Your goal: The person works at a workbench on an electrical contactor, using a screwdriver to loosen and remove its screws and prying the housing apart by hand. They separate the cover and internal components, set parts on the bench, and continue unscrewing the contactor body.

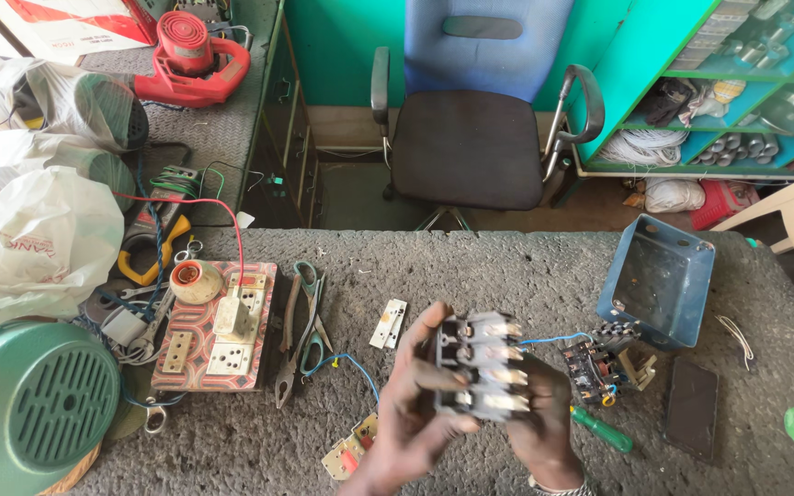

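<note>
Grey contactor block [480, 366], held up between both our hands.
Left hand [408, 404] and right hand [539, 418] clasp its sides, terminals facing us for inspection.

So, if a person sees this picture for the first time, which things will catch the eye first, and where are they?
Low in the middle, the left hand and right hand together hold up a grey electrical block with rows of metal terminals. To its right an open blue metal box lies tilted on the rough grey worktop. At the far left sits a big green motor housing.
</note>
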A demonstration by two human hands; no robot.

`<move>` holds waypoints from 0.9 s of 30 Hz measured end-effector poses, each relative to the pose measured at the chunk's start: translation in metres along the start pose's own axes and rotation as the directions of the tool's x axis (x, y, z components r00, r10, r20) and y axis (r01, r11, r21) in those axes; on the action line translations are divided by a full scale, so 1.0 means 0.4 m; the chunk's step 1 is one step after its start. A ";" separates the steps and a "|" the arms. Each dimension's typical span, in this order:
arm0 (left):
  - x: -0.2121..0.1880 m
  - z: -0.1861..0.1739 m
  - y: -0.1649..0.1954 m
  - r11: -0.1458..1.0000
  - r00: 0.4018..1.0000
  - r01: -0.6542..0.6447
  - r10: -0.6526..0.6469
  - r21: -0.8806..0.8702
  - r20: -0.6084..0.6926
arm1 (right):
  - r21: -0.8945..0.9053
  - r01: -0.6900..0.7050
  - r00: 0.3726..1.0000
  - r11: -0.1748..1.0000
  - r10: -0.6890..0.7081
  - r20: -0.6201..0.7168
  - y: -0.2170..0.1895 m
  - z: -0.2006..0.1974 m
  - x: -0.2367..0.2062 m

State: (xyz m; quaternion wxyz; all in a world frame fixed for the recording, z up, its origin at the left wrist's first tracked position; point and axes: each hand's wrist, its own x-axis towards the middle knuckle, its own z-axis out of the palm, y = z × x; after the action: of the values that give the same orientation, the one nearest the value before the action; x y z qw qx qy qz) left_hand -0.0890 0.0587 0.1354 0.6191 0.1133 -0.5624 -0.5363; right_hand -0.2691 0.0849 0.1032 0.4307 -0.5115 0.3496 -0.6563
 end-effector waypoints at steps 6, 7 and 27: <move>0.019 0.019 0.052 0.927 0.980 -0.188 0.152 0.325 0.131 | 0.270 -0.141 0.990 0.952 0.143 0.014 0.028 -0.059 -0.006; 0.017 0.021 0.053 0.928 0.984 -0.170 0.139 0.331 0.116 | 0.304 -0.138 0.990 0.942 0.134 0.035 0.029 -0.062 -0.006; -0.015 0.025 -0.007 0.991 0.989 -0.130 0.128 0.021 0.073 | 0.357 -0.283 0.952 0.890 0.306 -0.007 -0.019 -0.039 0.002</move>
State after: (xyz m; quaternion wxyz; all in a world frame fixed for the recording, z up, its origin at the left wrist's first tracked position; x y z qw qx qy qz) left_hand -0.0976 0.0669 0.1334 0.6305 0.0655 -0.5970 -0.4917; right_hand -0.2860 0.0875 0.1067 0.5984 -0.3464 0.3134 -0.6509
